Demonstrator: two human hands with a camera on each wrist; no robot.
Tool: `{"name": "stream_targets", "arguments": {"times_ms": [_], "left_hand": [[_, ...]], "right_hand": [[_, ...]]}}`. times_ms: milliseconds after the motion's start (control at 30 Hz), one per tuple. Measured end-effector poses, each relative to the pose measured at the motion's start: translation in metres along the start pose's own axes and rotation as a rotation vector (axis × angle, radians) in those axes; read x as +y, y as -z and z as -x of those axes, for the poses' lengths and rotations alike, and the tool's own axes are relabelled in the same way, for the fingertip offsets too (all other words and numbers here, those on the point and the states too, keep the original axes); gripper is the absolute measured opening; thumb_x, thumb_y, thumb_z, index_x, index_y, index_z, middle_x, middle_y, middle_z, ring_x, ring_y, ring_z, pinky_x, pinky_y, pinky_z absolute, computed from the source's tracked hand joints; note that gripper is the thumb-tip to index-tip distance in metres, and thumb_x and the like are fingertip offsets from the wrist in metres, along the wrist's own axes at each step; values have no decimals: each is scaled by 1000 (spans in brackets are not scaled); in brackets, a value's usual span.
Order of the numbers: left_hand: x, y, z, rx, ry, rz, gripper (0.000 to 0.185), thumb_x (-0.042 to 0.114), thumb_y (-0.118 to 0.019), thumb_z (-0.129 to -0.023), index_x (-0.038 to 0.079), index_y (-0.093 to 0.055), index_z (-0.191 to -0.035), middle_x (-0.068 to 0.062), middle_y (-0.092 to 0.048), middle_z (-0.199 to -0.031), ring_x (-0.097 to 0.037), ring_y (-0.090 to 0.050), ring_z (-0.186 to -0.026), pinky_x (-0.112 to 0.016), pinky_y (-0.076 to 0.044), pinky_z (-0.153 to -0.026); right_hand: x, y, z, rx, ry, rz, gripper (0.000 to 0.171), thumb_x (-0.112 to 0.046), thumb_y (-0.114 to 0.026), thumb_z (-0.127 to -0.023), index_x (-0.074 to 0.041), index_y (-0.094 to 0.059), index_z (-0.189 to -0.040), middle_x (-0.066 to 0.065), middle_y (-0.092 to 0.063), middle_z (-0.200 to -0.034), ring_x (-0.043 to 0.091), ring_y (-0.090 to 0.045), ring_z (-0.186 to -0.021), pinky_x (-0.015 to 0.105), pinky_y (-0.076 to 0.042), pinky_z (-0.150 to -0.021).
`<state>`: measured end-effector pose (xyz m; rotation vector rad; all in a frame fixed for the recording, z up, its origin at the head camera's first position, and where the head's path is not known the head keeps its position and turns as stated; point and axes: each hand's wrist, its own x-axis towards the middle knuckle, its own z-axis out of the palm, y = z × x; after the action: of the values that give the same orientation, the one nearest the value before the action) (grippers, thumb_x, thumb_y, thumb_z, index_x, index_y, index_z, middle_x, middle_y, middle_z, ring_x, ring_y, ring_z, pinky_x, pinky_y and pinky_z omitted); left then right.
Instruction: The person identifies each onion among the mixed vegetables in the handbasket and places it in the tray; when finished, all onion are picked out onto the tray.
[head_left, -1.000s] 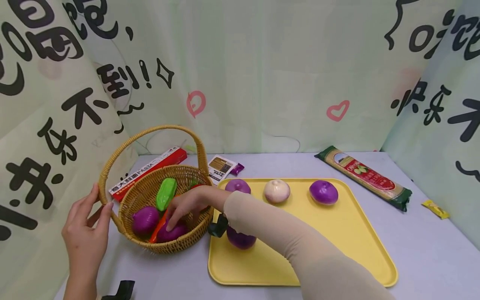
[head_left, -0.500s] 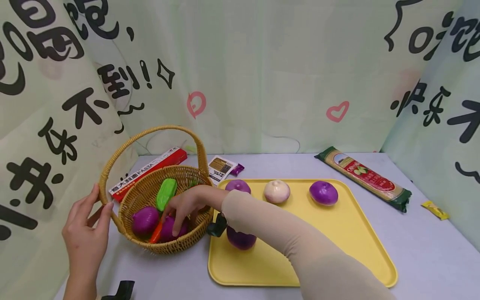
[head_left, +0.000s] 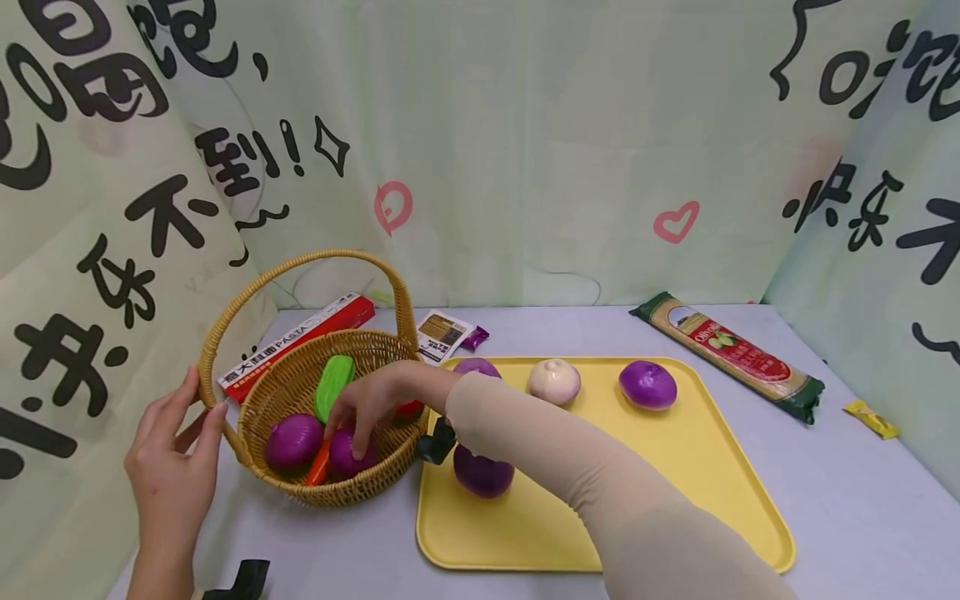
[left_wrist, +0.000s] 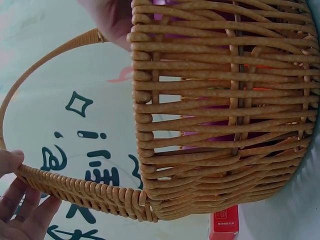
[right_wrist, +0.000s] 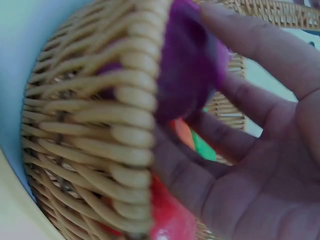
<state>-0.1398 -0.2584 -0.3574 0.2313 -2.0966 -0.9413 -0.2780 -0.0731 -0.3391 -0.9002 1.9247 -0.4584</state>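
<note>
My right hand (head_left: 375,402) is down inside the round woven wicker basket (head_left: 285,392), fingers curled round a smooth, glossy purple onion (head_left: 347,451) that sits near the basket's front wall beside an orange carrot (head_left: 318,467). My left hand (head_left: 174,467) rests against the basket's rim where the braided arch handle joins it, fingers fairly straight and touching the weave. In the basket I count two purple onions, the second (head_left: 292,440) to the left, one ribbed green vegetable (head_left: 333,387) and something red (head_left: 408,408). On the flat yellow plastic tray (head_left: 675,475) lie three more purple onions and one pale onion (head_left: 553,382), all rounded.
</note>
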Motion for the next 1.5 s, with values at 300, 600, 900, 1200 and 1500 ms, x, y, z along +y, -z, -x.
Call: {"name": "stream_targets", "arguments": {"times_ms": [300,600,900,1200,1500], "left_hand": [[0,0,1,6,-3,3,59,6,-67,-85,36,-51,-132,21,-52,-106,23,-42,-101,7,-36,-76],[0,0,0,2,-14,14,60,5,-68,-83,35,-51,-132,28,-48,-106,23,-43,-99,7,-37,-76],[-1,1,0,0,-13,11,60,5,-68,-83,36,-51,-132,29,-48,-107,23,-42,-100,7,-37,-76],[-1,1,0,3,-12,15,60,5,-68,-84,36,-51,-132,34,-44,-105,22,-43,-101,7,-37,-76],[0,1,0,2,-8,14,60,5,-68,-84,36,-51,-132,36,-43,-105,22,-43,-101,7,-37,-76]], "right_hand": [[0,-7,-1,0,-106,-134,36,-11,-76,-78,-18,-54,-105,-1,-42,-113,12,-53,-95,32,-60,-79],[4,-10,0,-6,-100,-103,42,-10,-76,-78,-16,-57,-115,-2,-48,-115,9,-53,-100,30,-57,-88],[7,-7,2,-20,-96,-99,47,-8,-76,-78,-16,-56,-120,-3,-46,-122,8,-52,-101,24,-57,-82],[8,2,11,1,-23,-48,54,-11,-74,-80,-18,-55,-130,-1,-47,-129,9,-52,-107,26,-58,-81],[11,13,21,70,41,-113,57,-11,-73,-81,-17,-52,-134,0,-52,-123,11,-55,-106,28,-59,-82]]}}
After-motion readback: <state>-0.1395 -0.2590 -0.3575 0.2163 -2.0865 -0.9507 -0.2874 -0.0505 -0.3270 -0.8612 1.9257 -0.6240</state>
